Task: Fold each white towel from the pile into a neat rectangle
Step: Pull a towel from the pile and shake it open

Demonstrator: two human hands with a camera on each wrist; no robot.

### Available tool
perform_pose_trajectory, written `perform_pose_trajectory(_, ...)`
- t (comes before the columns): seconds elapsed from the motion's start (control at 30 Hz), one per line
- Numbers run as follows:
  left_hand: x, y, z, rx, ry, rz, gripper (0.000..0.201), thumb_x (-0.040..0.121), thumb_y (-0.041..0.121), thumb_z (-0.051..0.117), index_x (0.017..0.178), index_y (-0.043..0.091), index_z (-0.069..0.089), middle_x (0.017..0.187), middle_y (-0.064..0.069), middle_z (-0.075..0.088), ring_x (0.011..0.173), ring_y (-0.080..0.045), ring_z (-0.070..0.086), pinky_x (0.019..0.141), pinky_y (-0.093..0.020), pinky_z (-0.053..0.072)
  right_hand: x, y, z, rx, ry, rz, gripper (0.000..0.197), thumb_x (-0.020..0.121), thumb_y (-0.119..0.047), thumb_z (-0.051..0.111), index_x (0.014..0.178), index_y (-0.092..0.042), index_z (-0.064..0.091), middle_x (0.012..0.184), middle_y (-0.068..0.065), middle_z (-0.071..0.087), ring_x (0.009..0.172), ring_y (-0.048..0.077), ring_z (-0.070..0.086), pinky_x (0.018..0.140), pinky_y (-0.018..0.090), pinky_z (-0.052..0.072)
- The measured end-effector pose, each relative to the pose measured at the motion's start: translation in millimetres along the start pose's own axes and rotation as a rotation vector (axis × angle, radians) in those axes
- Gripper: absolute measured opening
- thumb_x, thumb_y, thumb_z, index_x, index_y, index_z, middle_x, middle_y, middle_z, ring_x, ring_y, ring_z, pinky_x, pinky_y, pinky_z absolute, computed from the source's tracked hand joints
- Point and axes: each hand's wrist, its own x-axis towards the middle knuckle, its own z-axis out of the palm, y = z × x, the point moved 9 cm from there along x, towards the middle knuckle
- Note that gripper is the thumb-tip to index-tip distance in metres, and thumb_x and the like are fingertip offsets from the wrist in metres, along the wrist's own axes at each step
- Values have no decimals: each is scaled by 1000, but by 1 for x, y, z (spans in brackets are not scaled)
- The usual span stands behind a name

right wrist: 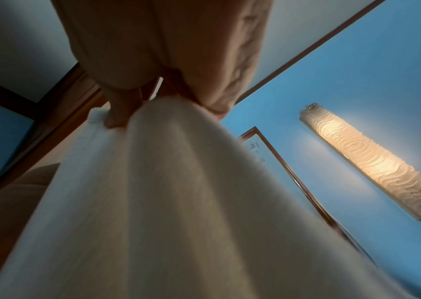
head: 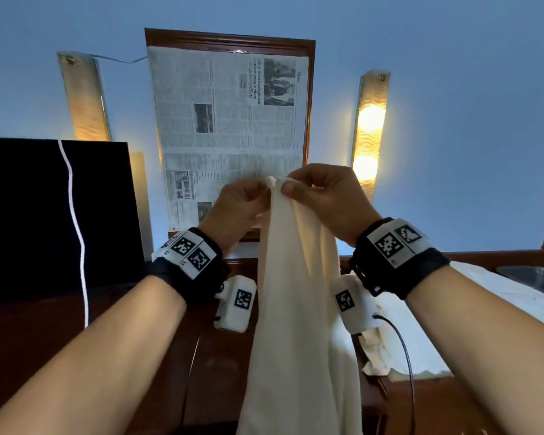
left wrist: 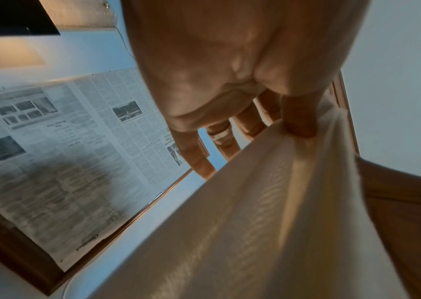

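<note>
A white towel [head: 296, 309] hangs straight down in front of me, gathered into long folds. Both hands pinch its top edge side by side, raised at chest height before the wall. My left hand [head: 242, 199] pinches the top with thumb and fingers; in the left wrist view the thumb presses into the towel [left wrist: 255, 212]. My right hand [head: 314, 189] pinches the same top corner; the right wrist view shows its fingers [right wrist: 117, 115] curled into the towel [right wrist: 165, 202]. More white towels [head: 421, 334] lie in a heap on the dark wooden surface at right.
A framed newspaper [head: 230, 130] hangs on the blue wall just behind my hands. Lit wall lamps [head: 369, 133] flank it. A black screen [head: 44, 215] with a white cable stands at left. A metal tray [head: 537, 277] sits at far right on the wooden table [head: 201, 372].
</note>
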Motion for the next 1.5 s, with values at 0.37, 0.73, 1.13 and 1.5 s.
perform_pose_trajectory(0.37,-8,-19,14,12,-72,-95,16,87,32,63,90,17,62,85,4,70,79,-13,66,70,-29,55,-9,29,18,7,-213,142,14,94,-35,62,92,-22,64,100,8,64,93,22,62,85,47,53)
perform_pose_trajectory(0.73,-28,-50,-2,470,-107,-105,20,98,23,64,95,5,71,81,0,69,70,-5,63,63,-22,50,-26,83,38,-105,-146,166,16,95,-28,62,89,-14,57,95,11,63,86,21,60,77,37,53)
perform_pose_trajectory(1.13,-19,-76,-20,729,-49,-88,13,98,16,60,91,21,69,71,16,60,62,9,51,60,-12,38,-98,190,94,603,-195,652,17,92,-28,64,92,-13,70,89,1,70,82,15,64,85,38,44)
perform_pose_trajectory(1.5,-17,-88,-45,723,126,-164,23,99,16,59,98,-5,68,61,-1,59,49,-10,48,49,-19,35,-164,279,173,13,-646,494,10,86,-15,66,88,-11,75,85,7,75,81,23,71,80,45,58)
